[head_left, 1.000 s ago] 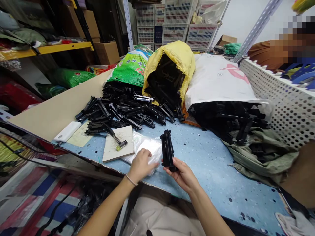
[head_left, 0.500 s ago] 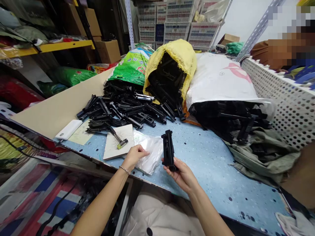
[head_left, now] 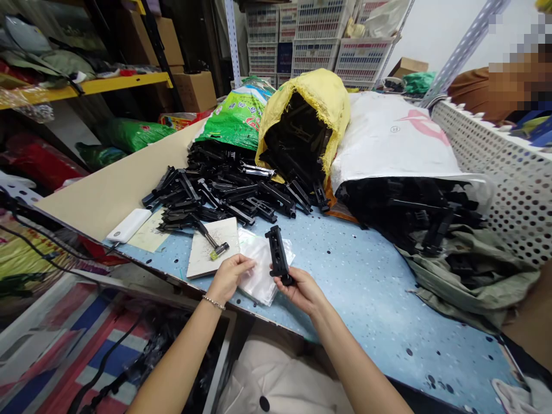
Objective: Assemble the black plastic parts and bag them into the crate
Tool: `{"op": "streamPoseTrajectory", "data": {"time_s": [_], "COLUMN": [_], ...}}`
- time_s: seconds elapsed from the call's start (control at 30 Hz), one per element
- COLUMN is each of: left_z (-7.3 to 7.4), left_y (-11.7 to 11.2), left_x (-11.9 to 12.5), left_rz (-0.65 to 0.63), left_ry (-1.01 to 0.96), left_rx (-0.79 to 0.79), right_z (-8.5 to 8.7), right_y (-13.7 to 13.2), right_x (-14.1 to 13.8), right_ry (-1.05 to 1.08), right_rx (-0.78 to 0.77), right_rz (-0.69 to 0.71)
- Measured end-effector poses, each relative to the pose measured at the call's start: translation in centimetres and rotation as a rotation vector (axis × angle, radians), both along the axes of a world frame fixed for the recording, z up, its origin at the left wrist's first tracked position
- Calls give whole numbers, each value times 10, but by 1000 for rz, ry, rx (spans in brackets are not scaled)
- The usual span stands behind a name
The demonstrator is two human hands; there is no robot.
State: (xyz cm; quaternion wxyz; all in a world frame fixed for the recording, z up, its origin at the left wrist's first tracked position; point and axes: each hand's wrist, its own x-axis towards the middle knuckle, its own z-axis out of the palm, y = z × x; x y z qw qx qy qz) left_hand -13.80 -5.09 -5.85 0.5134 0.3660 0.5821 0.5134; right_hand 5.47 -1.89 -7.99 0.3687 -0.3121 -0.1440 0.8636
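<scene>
My right hand (head_left: 301,289) grips the lower end of a long black plastic part (head_left: 278,253) and holds it upright over a stack of clear plastic bags (head_left: 261,271) on the blue table (head_left: 371,287). Just left of it, my left hand (head_left: 230,276) pinches the near edge of the top bag. A pile of the same black plastic parts (head_left: 219,192) lies further back on the table.
A small hammer (head_left: 211,241) lies on a pale board (head_left: 213,246), with a white power bank (head_left: 129,224) to its left. Green (head_left: 235,115), yellow (head_left: 308,109) and white (head_left: 388,141) sacks hold more black parts. A perforated white panel (head_left: 509,190) stands right, another person behind it.
My left hand drew back from flat on the bags and closed on the top bag's edge. My right hand carried the black part left, over the bags.
</scene>
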Motion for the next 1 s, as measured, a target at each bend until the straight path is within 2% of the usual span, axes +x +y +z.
{"op": "streamPoseTrajectory", "data": {"time_s": [0.07,0.1,0.23,0.3,0.37,0.43,0.57,0.7,0.87,1.0], "left_z": [1,1,-3,-7,-11,-15,-19,-22,-24,-22], "left_y": [-4,-6,-8,-5,-1,2,1,-2,-4,-2], "left_x": [-1,-1,0,-1,-3,-8,-15,-16,-13,-13], "left_rz": [45,52,-37,-100,-156,-185,-174,-229,-217,-241], "left_ry": [43,125,709,838,833,805,761,672,732,723], "left_rx": [59,118,394,399,343,297,254,241,223,227], "right_z": [1,3,13,17,17,15,13,16,26,41], "right_y": [1,1,-9,-20,-30,-39,-45,-41,-36,-38], "right_x": [10,15,29,31,30,30,36,41,44,40], "right_ry": [2,3,49,82,35,-122,-482,-644,-1021,-1295], "right_rx": [17,28,61,58,81,148,318,492,719,990], "right_rz": [3,-1,35,159,302,375,326,430,371,504]}}
